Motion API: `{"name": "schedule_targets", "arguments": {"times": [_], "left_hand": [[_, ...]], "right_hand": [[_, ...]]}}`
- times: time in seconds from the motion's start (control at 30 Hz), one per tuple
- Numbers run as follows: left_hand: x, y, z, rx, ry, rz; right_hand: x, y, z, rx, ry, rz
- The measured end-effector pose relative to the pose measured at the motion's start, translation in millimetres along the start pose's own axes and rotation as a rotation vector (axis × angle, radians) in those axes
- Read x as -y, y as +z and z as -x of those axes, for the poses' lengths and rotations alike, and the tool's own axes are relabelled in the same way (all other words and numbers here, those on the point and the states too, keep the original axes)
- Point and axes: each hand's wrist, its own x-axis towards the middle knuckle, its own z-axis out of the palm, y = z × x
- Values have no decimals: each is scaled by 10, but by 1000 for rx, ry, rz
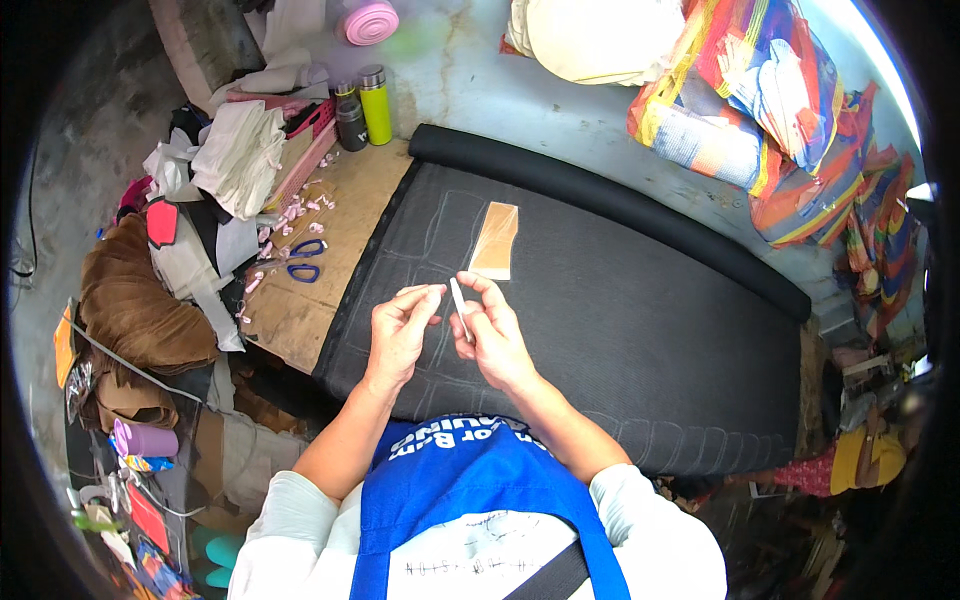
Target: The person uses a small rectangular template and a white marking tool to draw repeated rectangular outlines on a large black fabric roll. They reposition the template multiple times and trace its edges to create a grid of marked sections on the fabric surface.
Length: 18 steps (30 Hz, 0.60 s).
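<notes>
Above a black cloth (640, 330) spread on the table, my two hands are raised close together. My right hand (492, 335) is closed on a slim white stick (459, 305), held upright between thumb and fingers. Just left of it, my left hand (402, 325) is pinched at the fingertips; whatever it holds, if anything, is too small to make out. Beyond my hands lies a tan card pattern (496, 240), flat on the cloth. Thin pale outlines are drawn over the cloth, to the left of the pattern and along the near edge.
A thick black cloth roll (600, 210) lies along the far edge. On the bare wood at left are blue-handled scissors (305, 262) and pink scraps (290, 212). Behind them stand a green bottle (374, 105) and a pink basket (305, 170). Striped mesh bags (700, 140) hang at right.
</notes>
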Motion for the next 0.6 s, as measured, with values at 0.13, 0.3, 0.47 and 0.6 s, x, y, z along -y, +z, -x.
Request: {"name": "schedule_targets", "arguments": {"times": [0.13, 0.3, 0.47, 0.6], "left_hand": [[-15, 71, -10, 128, -11, 113], [-12, 154, -7, 168, -40, 63], [-65, 197, -4, 273, -117, 190], [-5, 161, -9, 274, -14, 122]], "right_hand": [[6, -16, 52, -17, 20, 72], [21, -73, 151, -14, -5, 101], [59, -133, 208, 26, 10, -104], [6, -192, 181, 30, 60, -149]]}}
